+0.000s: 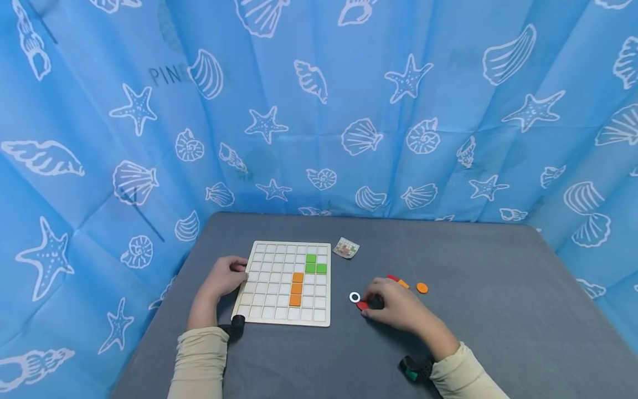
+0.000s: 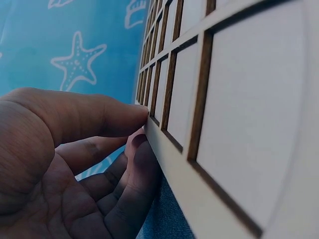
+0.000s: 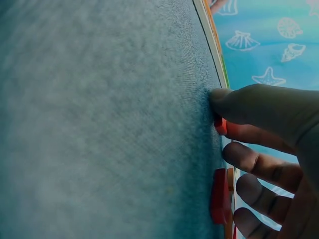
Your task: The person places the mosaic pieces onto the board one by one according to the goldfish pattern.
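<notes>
A pale grid board (image 1: 271, 266) lies on the dark grey table. My left hand (image 1: 224, 280) grips its left edge; in the left wrist view the thumb (image 2: 119, 117) lies at the frame and the other fingers curl beside and below it. Green pieces (image 1: 310, 267) and a column of orange pieces (image 1: 297, 288) sit in its cells. To the right of the board, my right hand (image 1: 396, 305) pinches a red piece (image 1: 361, 305) with a rounded edge between thumb and forefinger, low over the table. A white ring (image 1: 351, 297) lies just left of that piece.
Beyond the right hand lie a red piece (image 1: 392, 277), an orange piece (image 1: 403, 284) and an orange disc (image 1: 422, 287). A small printed card (image 1: 346, 248) rests near the board's far right corner. A blue shell-patterned curtain (image 1: 319, 111) hangs behind the table (image 1: 473, 266).
</notes>
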Tool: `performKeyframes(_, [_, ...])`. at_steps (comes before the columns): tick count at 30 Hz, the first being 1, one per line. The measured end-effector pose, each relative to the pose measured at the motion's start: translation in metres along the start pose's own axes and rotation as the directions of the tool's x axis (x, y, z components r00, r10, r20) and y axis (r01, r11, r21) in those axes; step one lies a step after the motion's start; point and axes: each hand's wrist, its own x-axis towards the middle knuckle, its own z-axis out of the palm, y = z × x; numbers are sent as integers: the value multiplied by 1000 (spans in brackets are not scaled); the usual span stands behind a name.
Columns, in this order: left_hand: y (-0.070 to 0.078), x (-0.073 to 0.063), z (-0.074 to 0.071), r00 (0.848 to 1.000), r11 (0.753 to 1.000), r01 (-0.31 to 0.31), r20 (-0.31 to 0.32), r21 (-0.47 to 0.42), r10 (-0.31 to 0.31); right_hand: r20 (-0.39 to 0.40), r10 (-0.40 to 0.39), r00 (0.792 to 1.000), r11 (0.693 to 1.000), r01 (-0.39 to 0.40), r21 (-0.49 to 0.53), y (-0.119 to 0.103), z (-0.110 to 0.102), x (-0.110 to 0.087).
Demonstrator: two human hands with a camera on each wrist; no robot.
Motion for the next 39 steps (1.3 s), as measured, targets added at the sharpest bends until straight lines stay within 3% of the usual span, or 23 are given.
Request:
performKeyframes(19, [4,3,-5,1000,1000,2,-27,19,-2,-44,-123,991,992,123,-7,-8,-3,6])
performKeyframes(30, [2,3,-3,1000,1000,20,-24,17,-20,1,-194,981,980,194,36,-32,7,31])
performKeyframes(39, [1,4,1,999,999,34,-26,12,-34,57,-307,950,952,305,38,-58,24,58])
